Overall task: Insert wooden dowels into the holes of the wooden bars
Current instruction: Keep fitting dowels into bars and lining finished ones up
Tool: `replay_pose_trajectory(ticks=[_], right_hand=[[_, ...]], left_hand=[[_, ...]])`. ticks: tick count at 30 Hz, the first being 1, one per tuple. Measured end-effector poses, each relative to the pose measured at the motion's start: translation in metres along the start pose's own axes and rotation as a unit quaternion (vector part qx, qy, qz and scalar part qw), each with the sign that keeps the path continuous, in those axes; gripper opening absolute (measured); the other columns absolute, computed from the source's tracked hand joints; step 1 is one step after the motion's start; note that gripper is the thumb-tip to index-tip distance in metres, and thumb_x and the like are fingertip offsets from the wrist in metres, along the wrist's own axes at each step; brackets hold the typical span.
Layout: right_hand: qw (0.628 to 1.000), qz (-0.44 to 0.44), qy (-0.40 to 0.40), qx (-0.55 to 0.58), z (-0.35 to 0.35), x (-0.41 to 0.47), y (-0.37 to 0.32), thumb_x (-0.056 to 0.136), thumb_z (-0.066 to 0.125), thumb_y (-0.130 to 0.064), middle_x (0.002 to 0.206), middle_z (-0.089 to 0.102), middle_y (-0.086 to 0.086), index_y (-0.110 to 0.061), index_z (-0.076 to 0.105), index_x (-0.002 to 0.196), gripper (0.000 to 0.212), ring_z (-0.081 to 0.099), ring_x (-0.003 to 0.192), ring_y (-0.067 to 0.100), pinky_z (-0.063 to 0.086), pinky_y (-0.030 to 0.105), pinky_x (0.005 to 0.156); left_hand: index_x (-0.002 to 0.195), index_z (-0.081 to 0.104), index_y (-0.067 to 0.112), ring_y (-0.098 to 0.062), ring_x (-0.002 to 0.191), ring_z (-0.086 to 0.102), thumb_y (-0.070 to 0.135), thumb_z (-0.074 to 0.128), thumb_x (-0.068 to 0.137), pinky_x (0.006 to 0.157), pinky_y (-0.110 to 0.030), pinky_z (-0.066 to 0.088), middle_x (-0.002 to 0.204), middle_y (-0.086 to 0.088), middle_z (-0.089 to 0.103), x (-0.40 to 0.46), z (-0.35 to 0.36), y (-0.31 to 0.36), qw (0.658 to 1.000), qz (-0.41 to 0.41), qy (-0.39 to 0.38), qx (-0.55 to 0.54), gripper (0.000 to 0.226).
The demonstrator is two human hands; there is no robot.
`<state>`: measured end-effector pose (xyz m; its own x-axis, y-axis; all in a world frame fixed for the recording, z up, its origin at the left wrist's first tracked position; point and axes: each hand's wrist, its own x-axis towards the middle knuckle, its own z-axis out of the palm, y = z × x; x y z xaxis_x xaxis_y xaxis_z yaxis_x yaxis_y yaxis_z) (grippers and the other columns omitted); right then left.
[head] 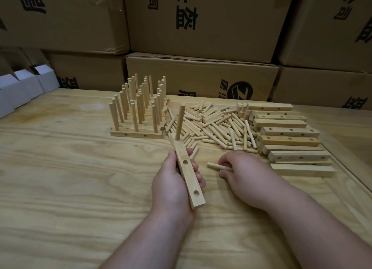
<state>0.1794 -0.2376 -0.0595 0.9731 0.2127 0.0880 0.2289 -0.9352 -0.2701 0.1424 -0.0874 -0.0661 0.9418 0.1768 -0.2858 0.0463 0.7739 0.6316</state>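
Here, one peg stands in the bar and a second is ready in the other hand.

The left hand (171, 180) curls round a wooden bar (188, 175), whose long axis runs from near right to far left; a dowel (179, 122) stands upright in its far hole, while the middle hole (185, 162) and the near hole are unfilled. The right hand (244, 173), just right of the bar, pinches a loose dowel (216, 165) lying roughly crosswise, its free end pointing left toward the bar. That hand is nearer the middle hole, so the peg probably needs tipping upright first. Loose dowels (217, 125) lie beyond, blank bars (289, 139) at far right, finished bars (138, 115) at far left.
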Motion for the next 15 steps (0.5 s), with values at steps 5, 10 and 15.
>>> replay_pose_trajectory(ticks=[5, 10, 15], right_hand=[[0.990, 0.035, 0.028, 0.132, -0.007, 0.002, -0.002, 0.094, 0.065, -0.038, 0.084, 0.067, -0.013, -0.033, 0.070, 0.097, 0.008, 0.061, 0.080, 0.004, 0.046, 0.025, 0.066], [0.889, 0.106, 0.014, 0.445, -0.011, 0.002, -0.011, 0.090, 0.072, -0.035, 0.066, 0.071, -0.004, -0.029, 0.075, 0.085, 0.008, 0.066, 0.061, 0.010, 0.058, 0.035, 0.064], [0.860, 0.112, 0.009, 0.498, -0.007, -0.001, -0.020, 0.095, 0.069, -0.023, 0.058, 0.067, 0.000, -0.019, 0.074, 0.088, 0.009, 0.064, 0.053, 0.011, 0.053, 0.025, 0.056]], left_hand=[[0.067, 0.078, 0.014, -0.016, 0.041, 0.041, 0.035, 0.046, 0.106, 0.073, -0.037, 0.057, 0.056, -0.004, 0.050, 0.000, -0.001, -0.004, 1.000, -0.002, -0.009, -0.004, 0.054], [0.072, 0.079, 0.014, -0.017, 0.041, 0.041, 0.037, 0.047, 0.105, 0.093, -0.048, 0.054, 0.060, -0.007, 0.051, -0.002, -0.002, -0.006, 0.999, -0.029, -0.040, 0.004, 0.052], [0.083, 0.079, 0.016, -0.016, 0.042, 0.044, 0.041, 0.045, 0.104, 0.062, -0.037, 0.041, 0.064, -0.006, 0.056, -0.001, -0.004, -0.007, 0.994, -0.024, -0.071, 0.074, 0.047]])
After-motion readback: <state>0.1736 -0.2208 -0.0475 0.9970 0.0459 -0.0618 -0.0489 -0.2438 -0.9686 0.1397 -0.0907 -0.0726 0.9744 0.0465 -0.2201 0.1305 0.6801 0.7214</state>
